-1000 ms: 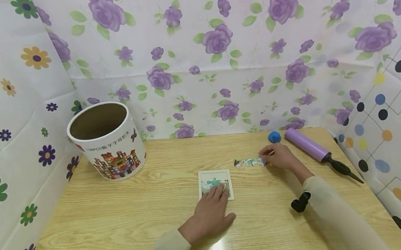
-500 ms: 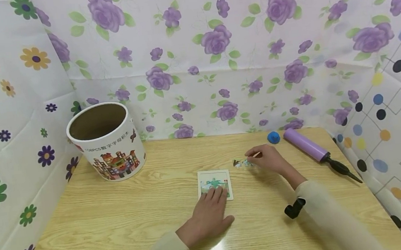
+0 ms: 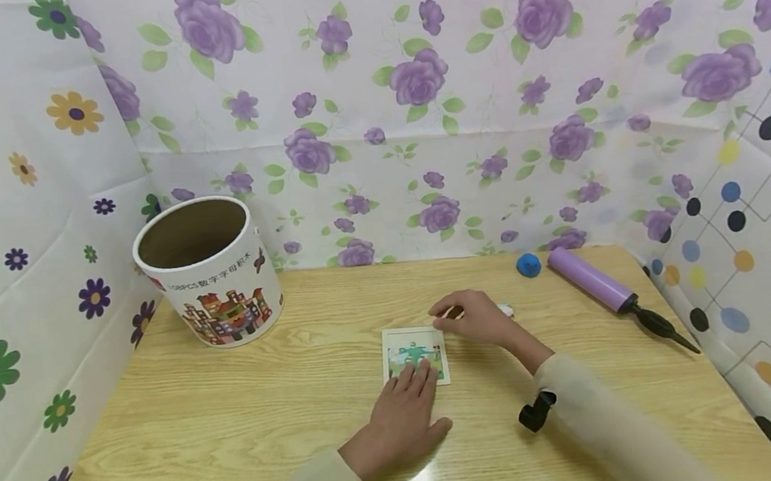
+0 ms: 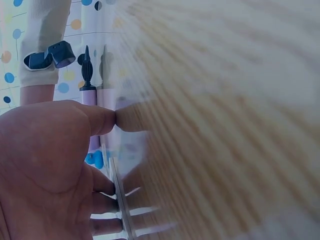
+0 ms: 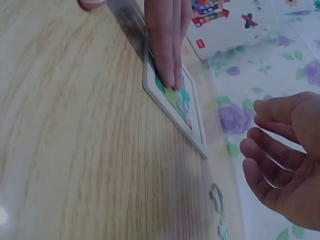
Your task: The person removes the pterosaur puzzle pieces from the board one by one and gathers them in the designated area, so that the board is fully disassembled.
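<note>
A small white-framed jigsaw board [image 3: 404,336] with a green picture lies at mid-table. My left hand [image 3: 400,419] rests on its lower part, fingers straight; they hide some of the picture. Above the board's upper right corner hovers my right hand [image 3: 478,317], apart from it. In the right wrist view, this hand's [image 5: 287,155] thumb and index tip come close together, the other fingers curled. I see no piece between them, though a small one could be hidden. Loose puzzle pieces [image 5: 217,199] lie beside the board. One piece [image 3: 506,310] shows past my right hand.
A white printed bucket [image 3: 226,292] stands at the back left. At the back right lie a small blue object [image 3: 529,264] and a purple hand pump [image 3: 592,279] with a black handle. Patterned cloth [image 3: 356,116] closes off the back and sides.
My right hand has moved left from the far end of the row of loose pieces to the board's upper right corner. The left hand has stayed on the board.
</note>
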`<state>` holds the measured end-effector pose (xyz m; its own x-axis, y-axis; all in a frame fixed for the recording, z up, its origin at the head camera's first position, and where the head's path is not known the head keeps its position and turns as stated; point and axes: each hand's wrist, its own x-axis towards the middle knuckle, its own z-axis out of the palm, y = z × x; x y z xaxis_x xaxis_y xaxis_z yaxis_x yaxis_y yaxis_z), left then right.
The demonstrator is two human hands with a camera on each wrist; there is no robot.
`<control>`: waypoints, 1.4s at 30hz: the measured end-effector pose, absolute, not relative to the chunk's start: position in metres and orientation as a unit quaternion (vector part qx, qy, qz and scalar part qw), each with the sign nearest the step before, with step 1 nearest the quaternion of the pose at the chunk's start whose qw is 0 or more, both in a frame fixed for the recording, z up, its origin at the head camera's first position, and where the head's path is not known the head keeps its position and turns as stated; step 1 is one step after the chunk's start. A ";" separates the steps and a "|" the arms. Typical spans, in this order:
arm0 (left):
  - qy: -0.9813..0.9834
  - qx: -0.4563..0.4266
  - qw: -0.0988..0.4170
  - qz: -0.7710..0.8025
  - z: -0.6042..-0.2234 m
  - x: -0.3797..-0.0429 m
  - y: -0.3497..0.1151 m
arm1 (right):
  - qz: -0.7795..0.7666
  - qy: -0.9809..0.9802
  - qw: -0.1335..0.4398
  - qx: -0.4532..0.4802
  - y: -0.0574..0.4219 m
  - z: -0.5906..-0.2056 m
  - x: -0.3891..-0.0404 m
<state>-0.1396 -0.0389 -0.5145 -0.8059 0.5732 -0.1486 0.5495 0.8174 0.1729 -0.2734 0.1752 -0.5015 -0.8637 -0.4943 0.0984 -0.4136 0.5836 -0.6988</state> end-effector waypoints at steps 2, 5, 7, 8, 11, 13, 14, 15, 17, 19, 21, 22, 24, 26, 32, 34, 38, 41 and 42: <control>0.947 0.298 0.097 0.064 -0.516 -0.140 -0.039 | -0.381 0.883 0.060 -0.268 0.168 -0.502 -0.273; 0.948 0.297 0.098 0.061 -0.518 -0.140 -0.039 | -0.382 0.877 0.071 -0.283 0.158 -0.505 -0.273; 0.948 0.297 0.097 0.058 -0.519 -0.141 -0.039 | -0.382 0.875 0.077 -0.289 0.152 -0.507 -0.273; 0.948 0.297 0.094 0.058 -0.519 -0.141 -0.039 | -0.383 0.874 0.082 -0.288 0.149 -0.508 -0.273; 0.948 0.299 0.088 0.058 -0.521 -0.141 -0.040 | -0.380 0.877 0.092 -0.279 0.141 -0.514 -0.273; 0.948 0.302 0.085 0.060 -0.523 -0.141 -0.041 | -0.377 0.878 0.096 -0.278 0.137 -0.517 -0.274; 0.948 0.302 0.083 0.059 -0.523 -0.141 -0.041 | -0.375 0.879 0.098 -0.276 0.135 -0.519 -0.274; 0.948 0.303 0.083 0.058 -0.524 -0.142 -0.041 | -0.371 0.880 0.098 -0.279 0.133 -0.520 -0.274; 0.947 0.304 0.083 0.056 -0.524 -0.142 -0.041 | -0.360 0.882 0.095 -0.288 0.129 -0.521 -0.274; 0.947 0.304 0.083 0.054 -0.525 -0.141 -0.041 | -0.350 0.884 0.095 -0.296 0.126 -0.521 -0.274; 0.947 0.304 0.083 0.055 -0.524 -0.141 -0.041 | -0.343 0.884 0.095 -0.303 0.123 -0.521 -0.274; 0.948 0.303 0.083 0.057 -0.524 -0.140 -0.041 | -0.340 0.884 0.096 -0.305 0.122 -0.521 -0.273; 0.948 0.302 0.085 0.060 -0.523 -0.140 -0.041 | -0.333 0.886 0.096 -0.309 0.121 -0.522 -0.274; 0.948 0.300 0.090 0.061 -0.521 -0.139 -0.041 | -0.327 0.887 0.097 -0.313 0.120 -0.523 -0.274; 0.949 0.293 0.098 0.060 -0.517 -0.138 -0.040 | -0.315 0.887 0.102 -0.323 0.118 -0.526 -0.275; 0.950 0.291 0.098 0.058 -0.516 -0.137 -0.040 | -0.314 0.886 0.102 -0.325 0.117 -0.526 -0.275; 0.951 0.288 0.096 0.051 -0.515 -0.136 -0.040 | -0.321 0.885 0.102 -0.321 0.116 -0.526 -0.274; 0.952 0.288 0.095 0.049 -0.516 -0.136 -0.040 | -0.331 0.884 0.102 -0.314 0.116 -0.527 -0.273; 0.952 0.288 0.095 0.049 -0.516 -0.136 -0.040 | -0.334 0.884 0.102 -0.312 0.115 -0.527 -0.273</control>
<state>-0.1364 -0.0403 -0.5163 -0.8155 0.5581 -0.1531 0.5395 0.8289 0.1477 -0.2731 0.1154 -0.5271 -0.7846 -0.6194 0.0283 -0.4834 0.5825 -0.6535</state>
